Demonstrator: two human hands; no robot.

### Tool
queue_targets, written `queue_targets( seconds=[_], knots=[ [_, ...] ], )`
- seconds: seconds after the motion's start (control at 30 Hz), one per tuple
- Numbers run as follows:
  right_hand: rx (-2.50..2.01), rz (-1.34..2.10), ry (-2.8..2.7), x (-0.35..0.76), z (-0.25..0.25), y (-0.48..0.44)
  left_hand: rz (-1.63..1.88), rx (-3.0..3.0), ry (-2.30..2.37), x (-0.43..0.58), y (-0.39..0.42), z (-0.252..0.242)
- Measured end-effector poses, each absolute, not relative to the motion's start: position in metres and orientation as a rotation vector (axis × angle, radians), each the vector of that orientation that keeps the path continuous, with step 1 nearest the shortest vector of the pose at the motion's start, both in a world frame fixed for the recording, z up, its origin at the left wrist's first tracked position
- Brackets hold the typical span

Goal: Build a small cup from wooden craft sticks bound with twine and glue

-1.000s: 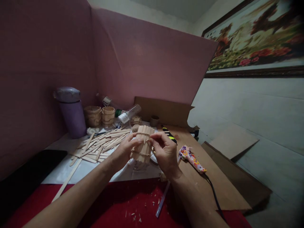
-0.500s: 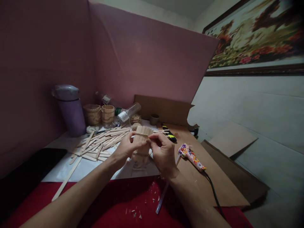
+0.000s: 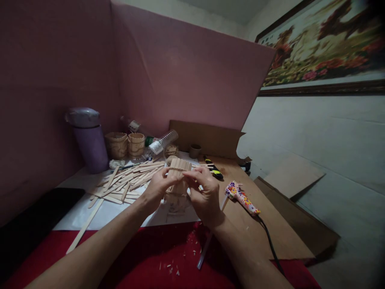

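Craft-stick cylinder [image 3: 179, 163] was over the white sheet [image 3: 81, 212], held by fingers of the left hand [image 3: 156, 189]. Those of the right hand [image 3: 206, 193] bunched at its upper twine [image 3: 177, 169]; whether they gripped it, I couldn't tell.

Pale wooden-stick cylinder [image 3: 179, 163], cord-bound, partly hidden

Two hands [image 3: 155, 190] [image 3: 207, 196] — one glue gun [image 3: 242, 198], one purple tumbler [image 3: 91, 146].

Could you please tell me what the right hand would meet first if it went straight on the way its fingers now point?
Probably the pale, twine-bound bundle of flat wooden sticks, which the right hand seems to touch, though depth is unclear.
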State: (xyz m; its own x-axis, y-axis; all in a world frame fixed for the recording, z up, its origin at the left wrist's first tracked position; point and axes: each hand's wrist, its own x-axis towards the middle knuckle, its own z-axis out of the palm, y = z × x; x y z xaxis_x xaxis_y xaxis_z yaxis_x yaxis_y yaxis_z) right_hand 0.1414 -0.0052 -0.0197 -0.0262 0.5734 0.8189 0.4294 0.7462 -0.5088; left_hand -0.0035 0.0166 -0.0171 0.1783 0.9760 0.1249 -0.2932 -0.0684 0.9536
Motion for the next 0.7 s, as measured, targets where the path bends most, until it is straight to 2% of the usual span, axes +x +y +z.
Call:
queue_targets(
  seconds=[0.3,0.7],
  knots=[
    [-0.852,0.093,-1.695,0.1453,-0.0272,0.0027,1.235,1.147,0.703,-0.0039,0.0152,-0.0168],
    [-0.867,0.042,-1.737,0.1427,-0.0273,0.0011,1.278,1.153,0.851,0.0010,0.0138,-0.0212]
  ],
)
